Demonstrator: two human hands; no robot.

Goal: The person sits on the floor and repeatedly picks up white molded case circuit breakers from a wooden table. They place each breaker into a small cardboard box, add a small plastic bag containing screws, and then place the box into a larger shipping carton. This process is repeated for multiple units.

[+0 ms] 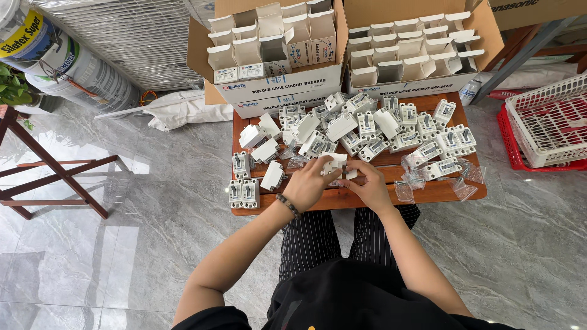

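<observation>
At frame centre, a white circuit breaker (334, 164) is gripped by left hand (307, 184) and right hand (369, 185); apparently near the wooden table (367, 198) edge, where slipping is risked.

We see a low wooden table (379, 197) on the grey marble floor (122, 244), bearing a heap of white circuit breakers (367, 125), clear plastic bags (461, 186) and two open cardboard boxes (275, 85)
</observation>
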